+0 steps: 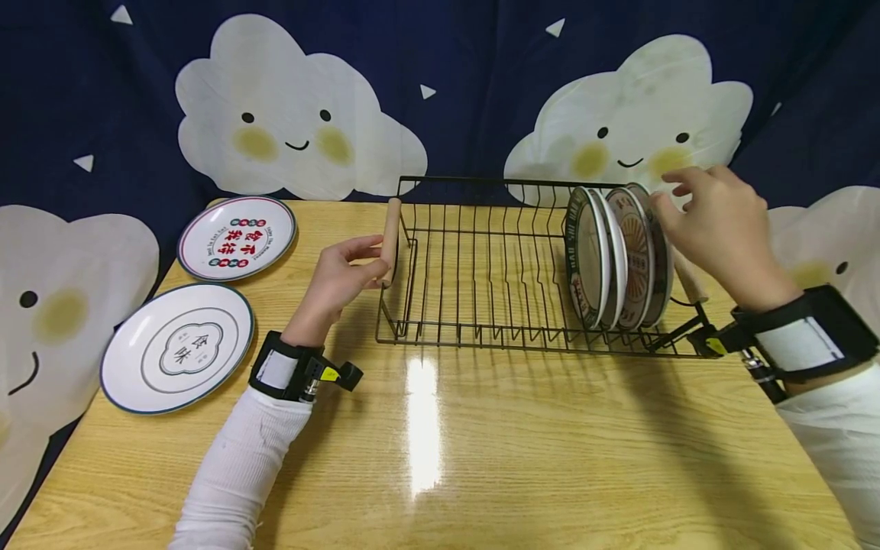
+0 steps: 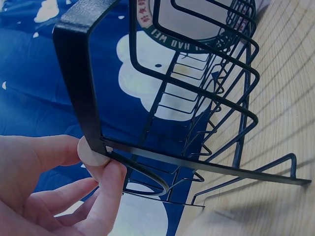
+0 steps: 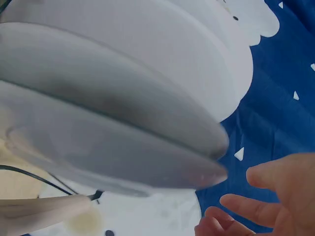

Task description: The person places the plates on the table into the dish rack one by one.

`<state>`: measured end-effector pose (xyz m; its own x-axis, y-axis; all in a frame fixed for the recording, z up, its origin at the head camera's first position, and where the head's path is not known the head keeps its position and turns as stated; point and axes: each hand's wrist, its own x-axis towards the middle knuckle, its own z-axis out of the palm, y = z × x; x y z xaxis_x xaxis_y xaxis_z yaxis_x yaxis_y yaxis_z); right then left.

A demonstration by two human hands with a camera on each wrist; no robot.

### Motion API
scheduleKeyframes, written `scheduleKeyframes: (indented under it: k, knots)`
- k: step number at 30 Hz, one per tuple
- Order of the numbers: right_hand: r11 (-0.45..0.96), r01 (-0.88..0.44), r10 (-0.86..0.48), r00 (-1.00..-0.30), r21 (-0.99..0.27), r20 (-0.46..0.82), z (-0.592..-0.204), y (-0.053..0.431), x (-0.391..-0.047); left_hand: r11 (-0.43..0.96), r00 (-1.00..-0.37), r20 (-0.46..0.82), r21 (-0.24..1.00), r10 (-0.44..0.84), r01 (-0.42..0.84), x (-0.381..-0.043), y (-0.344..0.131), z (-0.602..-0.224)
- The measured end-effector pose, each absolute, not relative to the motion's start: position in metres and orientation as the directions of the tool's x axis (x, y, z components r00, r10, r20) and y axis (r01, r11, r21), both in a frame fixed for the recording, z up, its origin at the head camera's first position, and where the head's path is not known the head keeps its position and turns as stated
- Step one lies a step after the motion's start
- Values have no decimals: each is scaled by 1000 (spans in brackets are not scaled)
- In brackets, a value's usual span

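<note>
A black wire dish rack with wooden end handles stands on the table. My left hand pinches its left wooden handle between thumb and fingers; the left wrist view shows the handle's round end in that grip. Several patterned plates stand on edge, close together, at the rack's right end. My right hand hovers by the upper edge of the rightmost plate. In the right wrist view its loosely bent fingers hold nothing, with a gap between them and the plates.
Two plates lie flat on the table's left side: one with red lettering, the other with a dark rim, nearer me. The right wooden handle is beside the racked plates. A dark blue curtain with clouds hangs behind the table.
</note>
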<state>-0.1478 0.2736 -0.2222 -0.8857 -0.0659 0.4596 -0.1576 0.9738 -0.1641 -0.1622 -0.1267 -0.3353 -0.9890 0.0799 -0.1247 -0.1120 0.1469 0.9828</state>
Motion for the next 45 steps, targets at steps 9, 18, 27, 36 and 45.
scheduleKeyframes:
  k: [9,18,27,36,45]
  knots:
    - [974,-134,-59,-929,-183,367,-231,301,-152,126,-992,-97,988,87,-85,-167,-129,-342]
    - [980,-10,12,-994,-199,105,-243,326,-158,171,-990,-121,980,78,-106,-164,-125,-333]
    - [986,30,19,-997,-165,-72,-258,343,-161,168,-989,-126,979,80,-111,-163,-125,-333]
    - [990,33,10,-986,-140,-165,-267,348,-161,162,-989,-124,981,82,-110,-162,-125,-333]
    - [989,4,-29,-976,-151,-218,-269,352,-160,164,-989,-129,980,70,-116,-162,-125,-335]
